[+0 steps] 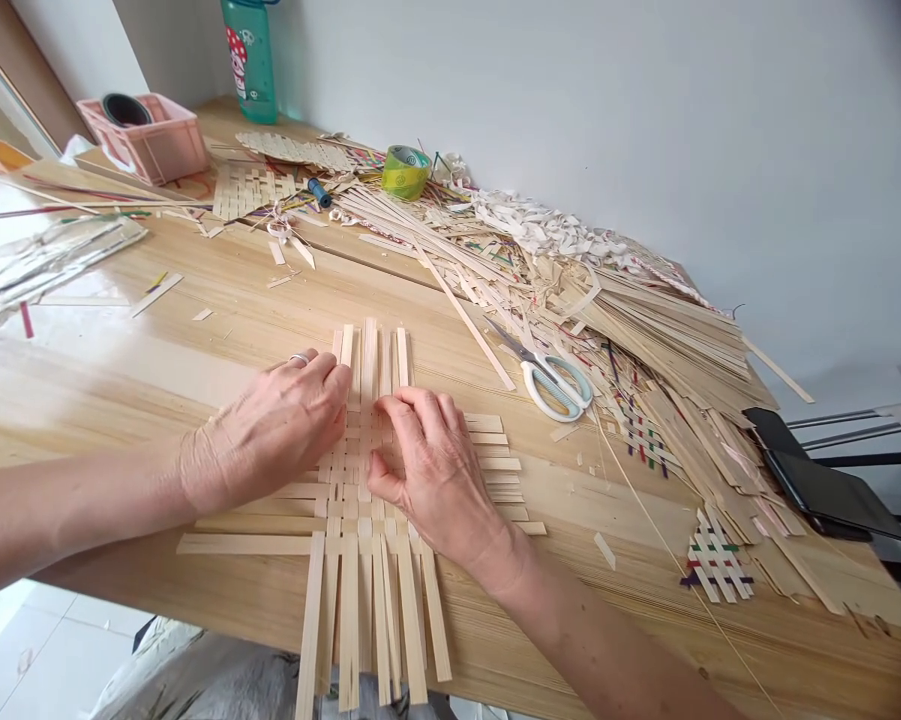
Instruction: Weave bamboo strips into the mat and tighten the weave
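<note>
A piece of weaving [349,512] made of flat pale wood strips lies on the table, its loose strip ends spreading on all sides. Several long strips [350,620] run toward me past the table's front edge. On the upper left part of the weave rests my left hand [277,430], with a ring on one finger. Its fingers are curled together, and their tips are hidden. My right hand [431,455] bends over the right side of the weave. Thumb and index finger stand apart there, their tips touching the strips, with nothing visible between them.
White-handled scissors [555,388] lie right of the weave. Loose strips [660,325] and scraps pile along the wall, with a tape roll [406,172] among them. A pink basket [154,150] and teal bottle [251,65] stand at back left; a black phone [832,490] lies far right.
</note>
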A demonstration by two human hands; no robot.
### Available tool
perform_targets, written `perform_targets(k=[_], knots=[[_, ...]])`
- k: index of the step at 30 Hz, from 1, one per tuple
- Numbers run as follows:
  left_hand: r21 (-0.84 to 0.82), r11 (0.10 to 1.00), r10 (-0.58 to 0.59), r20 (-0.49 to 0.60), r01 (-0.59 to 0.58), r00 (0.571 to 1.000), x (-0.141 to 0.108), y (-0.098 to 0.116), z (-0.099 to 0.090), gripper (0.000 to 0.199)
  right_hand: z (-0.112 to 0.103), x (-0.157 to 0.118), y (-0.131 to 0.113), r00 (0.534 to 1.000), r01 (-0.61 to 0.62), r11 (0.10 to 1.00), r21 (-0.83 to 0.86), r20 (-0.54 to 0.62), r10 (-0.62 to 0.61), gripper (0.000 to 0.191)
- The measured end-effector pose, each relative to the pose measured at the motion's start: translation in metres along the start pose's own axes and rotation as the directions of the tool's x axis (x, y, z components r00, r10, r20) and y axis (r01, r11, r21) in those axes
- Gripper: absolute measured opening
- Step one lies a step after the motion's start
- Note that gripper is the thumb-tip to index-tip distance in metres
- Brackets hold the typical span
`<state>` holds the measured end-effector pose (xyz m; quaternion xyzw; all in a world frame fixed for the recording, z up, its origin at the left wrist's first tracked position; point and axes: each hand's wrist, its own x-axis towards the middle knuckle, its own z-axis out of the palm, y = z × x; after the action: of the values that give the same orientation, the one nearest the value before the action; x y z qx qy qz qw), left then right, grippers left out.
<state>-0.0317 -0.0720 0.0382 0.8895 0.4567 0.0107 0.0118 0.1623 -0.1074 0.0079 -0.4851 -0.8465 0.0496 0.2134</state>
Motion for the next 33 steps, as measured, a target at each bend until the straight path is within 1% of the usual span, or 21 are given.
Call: perform_targets(k=[4, 6, 11, 17, 24, 29, 33], knots=[[-0.132, 0.991, -0.018, -0.002, 0.018, 1.0, 0.001, 0.0, 0.002, 0.009, 0.0, 0.0, 0.0, 1.0, -0.003, 1.0, -0.003, 0.006, 0.003, 0.039], [-0.162, 0.986, -0.035, 0.002, 0.035, 0.999, 0.002, 0.002, 0.002, 0.01, 0.0, 0.0, 0.0, 1.0, -0.002, 1.0, -0.008, 0.007, 0.002, 0.038], [-0.095, 0.995, -0.041, 0.023, 0.043, 0.999, 0.006, 0.008, 0.005, 0.012, 0.0, 0.001, 0.0, 1.0, -0.005, 1.0, -0.016, 0.019, 0.005, 0.039], [-0.093, 0.995, -0.03, -0.051, 0.025, 0.998, 0.006, 0.008, 0.012, 0.014, -0.001, 0.001, 0.0, 0.999, -0.015, 1.0, 0.003, 0.035, 0.015, 0.037], [-0.109, 0.994, -0.01, -0.074, 0.002, 0.997, 0.006, 0.007, 0.014, 0.016, -0.001, 0.001, 0.001, 0.999, -0.008, 1.0, 0.015, 0.035, 0.008, 0.035], [-0.082, 0.997, -0.002, -0.035, 0.0, 0.999, 0.007, 0.01, 0.011, 0.016, -0.001, 0.001, 0.001, 1.0, -0.005, 1.0, 0.001, 0.03, 0.005, 0.036], [-0.068, 0.997, -0.028, 0.003, 0.028, 1.0, 0.008, 0.011, 0.01, 0.017, -0.002, 0.001, 0.001, 0.999, -0.009, 1.0, 0.005, 0.038, 0.009, 0.036]])
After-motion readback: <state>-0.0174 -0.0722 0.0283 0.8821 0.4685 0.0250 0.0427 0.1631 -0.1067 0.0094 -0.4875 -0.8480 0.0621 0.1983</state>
